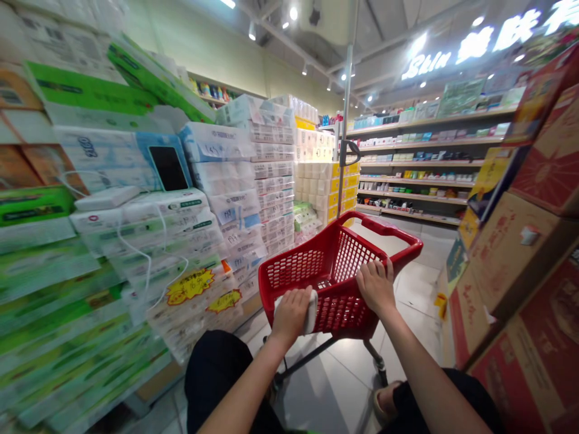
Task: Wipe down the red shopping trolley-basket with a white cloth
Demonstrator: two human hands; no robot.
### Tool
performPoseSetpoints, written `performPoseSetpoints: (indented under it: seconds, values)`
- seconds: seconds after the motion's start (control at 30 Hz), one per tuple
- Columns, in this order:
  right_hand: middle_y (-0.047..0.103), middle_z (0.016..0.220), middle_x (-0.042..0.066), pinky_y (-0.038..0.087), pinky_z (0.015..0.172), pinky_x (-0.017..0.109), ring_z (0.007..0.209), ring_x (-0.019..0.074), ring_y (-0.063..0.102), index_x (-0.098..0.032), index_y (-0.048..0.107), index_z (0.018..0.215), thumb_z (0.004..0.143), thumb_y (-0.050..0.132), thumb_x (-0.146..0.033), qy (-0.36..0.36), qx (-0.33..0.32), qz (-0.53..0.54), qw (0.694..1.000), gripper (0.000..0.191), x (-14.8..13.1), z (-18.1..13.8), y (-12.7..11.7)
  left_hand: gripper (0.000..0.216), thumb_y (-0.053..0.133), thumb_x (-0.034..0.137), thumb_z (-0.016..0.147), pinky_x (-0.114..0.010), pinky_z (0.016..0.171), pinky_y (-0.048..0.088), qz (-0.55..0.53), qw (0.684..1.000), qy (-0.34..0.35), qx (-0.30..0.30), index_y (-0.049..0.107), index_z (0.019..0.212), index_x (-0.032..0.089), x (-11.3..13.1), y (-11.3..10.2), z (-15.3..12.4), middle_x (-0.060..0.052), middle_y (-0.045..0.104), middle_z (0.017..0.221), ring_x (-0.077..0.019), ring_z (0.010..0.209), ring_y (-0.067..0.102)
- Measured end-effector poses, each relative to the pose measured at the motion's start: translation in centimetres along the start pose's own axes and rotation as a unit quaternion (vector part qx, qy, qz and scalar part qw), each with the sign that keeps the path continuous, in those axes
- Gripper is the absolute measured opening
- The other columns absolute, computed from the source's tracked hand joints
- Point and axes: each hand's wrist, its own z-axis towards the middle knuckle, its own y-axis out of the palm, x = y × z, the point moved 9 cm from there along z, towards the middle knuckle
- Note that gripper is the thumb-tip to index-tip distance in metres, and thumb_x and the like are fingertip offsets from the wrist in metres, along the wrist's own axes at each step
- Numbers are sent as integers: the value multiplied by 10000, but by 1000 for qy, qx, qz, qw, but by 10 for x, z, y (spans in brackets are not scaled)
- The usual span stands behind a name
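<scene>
A red plastic shopping cart (344, 307) with perforated sides stands in front of me, turned at an angle. My left hand (292, 310) is closed over its near rim, with a white cloth (311, 313) pressed between palm and basket. The cloth looks folded, and most of it is hidden under the hand. Farther right, my right hand (376, 284) has its fingers curled over the same rim, gripping the cart. Bare basket floor shows through the part of the inside that I can see.
Stacked tissue packs (235, 199) rise on the left, with a phone (170, 169) and a white cable (149, 259) on them. Cardboard boxes (515, 253) are piled at the right. A metal pole (346, 108) stands behind the cart. Stocked shelves (416, 163) line the back.
</scene>
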Motion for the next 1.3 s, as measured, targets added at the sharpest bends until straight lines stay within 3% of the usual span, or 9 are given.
performPoseSetpoints:
  seconds: [0.13,0.3,0.47,0.7,0.83,1.03,1.3]
  values:
    - [595,984,68,78,1166,522,1144,257,427,-222,564,899,965,327,-304,-5,5,2,1000,259,0,0,0,463,398,131,940,-429,1041,397,-7,999,-50,7,411,1396,212,-47,-13,-44,-77,614,1209,-227,1131,552]
    - [593,976,84,84,1159,540,1139,275,431,-217,568,883,956,325,-314,8,6,-5,1000,271,0,1,3,313,390,200,977,-437,1057,382,5,996,-88,23,528,1258,193,-53,-16,-47,-73,638,1106,-228,1076,569]
    - [605,977,115,73,1154,554,1133,296,435,-196,586,893,943,333,-308,26,3,-18,1000,281,-1,5,7,287,398,207,975,-449,1006,400,23,993,-111,36,553,1213,166,-21,-8,-10,-86,634,1063,-234,1016,570]
    - [611,993,129,77,1144,559,1134,307,434,-185,593,900,943,339,-304,23,7,-34,999,284,-4,4,3,310,408,219,978,-413,946,435,-16,998,-55,-2,532,1243,117,64,20,77,-119,637,1064,-227,979,588]
    - [613,1003,119,67,1138,567,1145,308,423,-200,592,917,938,347,-308,18,4,-22,1000,269,-3,2,2,337,405,183,974,-370,938,446,-32,999,-23,1,486,1299,147,79,21,88,-105,632,1105,-205,1020,588]
    - [598,997,94,63,1154,545,1151,282,419,-214,578,906,950,336,-322,12,-3,-6,1000,269,0,1,3,401,417,167,953,-351,889,481,-37,999,-12,-12,460,1351,201,33,6,38,-74,637,1095,-193,975,604]
    - [591,971,82,82,1154,552,1139,279,431,-220,570,883,958,323,-307,2,4,-2,1000,273,-1,0,0,376,374,210,984,-416,1019,425,-42,997,-65,14,468,1348,224,-44,-17,-41,-70,636,1192,-218,1101,579]
